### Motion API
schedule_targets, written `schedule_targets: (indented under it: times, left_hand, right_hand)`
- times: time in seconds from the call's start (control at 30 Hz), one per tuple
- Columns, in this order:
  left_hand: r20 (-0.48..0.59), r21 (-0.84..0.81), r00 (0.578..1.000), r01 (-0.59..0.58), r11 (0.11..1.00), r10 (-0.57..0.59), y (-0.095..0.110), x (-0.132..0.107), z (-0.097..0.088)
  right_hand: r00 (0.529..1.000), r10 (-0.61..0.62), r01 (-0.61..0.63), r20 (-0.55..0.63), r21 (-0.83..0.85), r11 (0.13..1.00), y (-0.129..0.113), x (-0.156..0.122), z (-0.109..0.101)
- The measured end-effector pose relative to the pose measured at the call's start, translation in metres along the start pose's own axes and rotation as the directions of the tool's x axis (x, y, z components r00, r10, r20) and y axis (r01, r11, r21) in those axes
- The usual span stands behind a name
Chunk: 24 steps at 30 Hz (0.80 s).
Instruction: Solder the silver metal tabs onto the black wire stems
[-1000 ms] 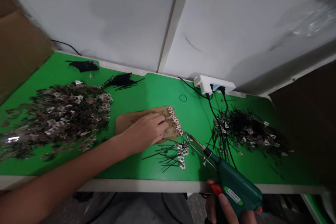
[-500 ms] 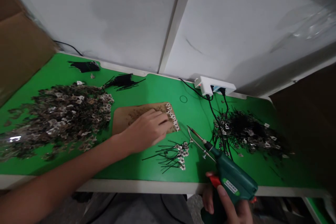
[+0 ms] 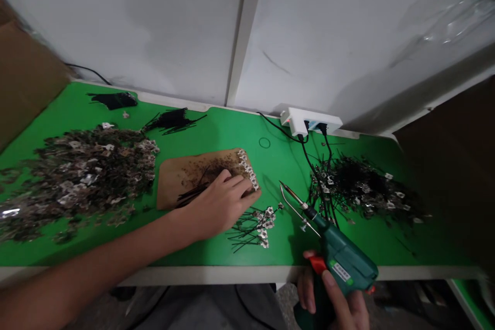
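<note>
My right hand [image 3: 332, 294] is wrapped around a green soldering gun [image 3: 350, 260], a finger by its red trigger. The gun's tip [image 3: 288, 191] points up and left, apart from the board. My left hand [image 3: 224, 201] bends over a scorched brown board [image 3: 168, 175], its fingers closed and pointing down near the right edge. What the fingertips hold is hidden. Thin black wires [image 3: 191, 193] stick out from under this hand. A row of small metal pieces [image 3: 247, 167] lines the board's right edge. Just below lie wires with metal pieces attached [image 3: 263, 227].
A large heap of metal pieces [image 3: 88, 175] covers the left of the green table. Two black wire bundles [image 3: 174, 119] lie behind it. To the right are a pile of wired pieces [image 3: 363, 185] and a white power strip [image 3: 313, 121] with black cables.
My left hand has moved slightly down toward me, and black wires now show on the board under it. My right hand keeps the soldering gun in nearly the same place. The view has shifted slightly.
</note>
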<state>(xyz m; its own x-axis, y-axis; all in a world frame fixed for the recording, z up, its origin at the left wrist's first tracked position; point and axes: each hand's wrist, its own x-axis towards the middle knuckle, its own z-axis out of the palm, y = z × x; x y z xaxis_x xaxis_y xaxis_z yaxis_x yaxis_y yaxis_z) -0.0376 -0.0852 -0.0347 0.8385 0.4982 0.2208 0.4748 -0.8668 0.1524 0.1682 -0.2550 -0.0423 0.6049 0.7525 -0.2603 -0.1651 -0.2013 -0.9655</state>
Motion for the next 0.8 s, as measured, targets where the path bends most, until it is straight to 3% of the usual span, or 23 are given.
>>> schedule_targets:
  times: [0.2, 0.5, 0.8]
  left_hand:
    - [0.034, -0.012, 0.999, 0.038, 0.999, -0.038, 0.0015, -0.0011, -0.0010]
    - [0.030, -0.023, 0.997, 0.073, 0.997, -0.072, -0.0005, -0.0035, -0.0021]
    - [0.053, 0.010, 0.996, 0.074, 0.997, -0.075, 0.0010, -0.0037, -0.0035]
  right_hand:
    - [1.000, 0.013, -0.012, -0.012, 0.049, 0.999, 0.0080, 0.0031, -0.0113]
    - [0.998, 0.070, -0.071, 0.007, 0.094, 0.993, 0.0081, 0.0024, -0.0109]
    - [0.999, 0.046, -0.048, 0.024, 0.073, 0.996, 0.0035, 0.0024, -0.0097]
